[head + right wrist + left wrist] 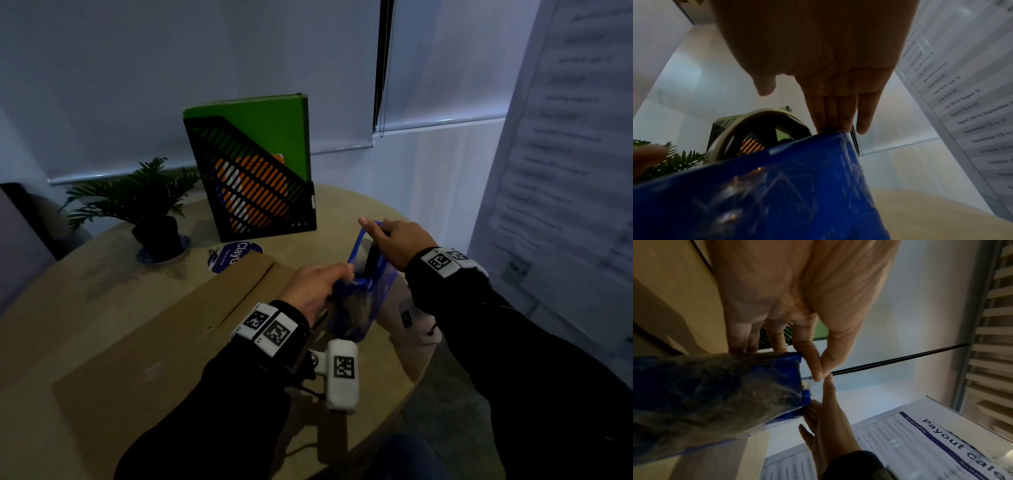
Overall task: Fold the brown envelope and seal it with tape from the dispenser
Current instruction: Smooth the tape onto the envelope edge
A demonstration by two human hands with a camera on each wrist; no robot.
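While right hand [399, 241] presses straight-fingered on blue dispenser [368, 284], left hand [317, 286] pinches tape end [811, 383]

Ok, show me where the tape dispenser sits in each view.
Head: dispenser centre-right, between both hands, beside the envelope.
Left wrist: dispenser fills the left side.
Right wrist: dispenser fills the bottom.
Shared landmark: file holder.
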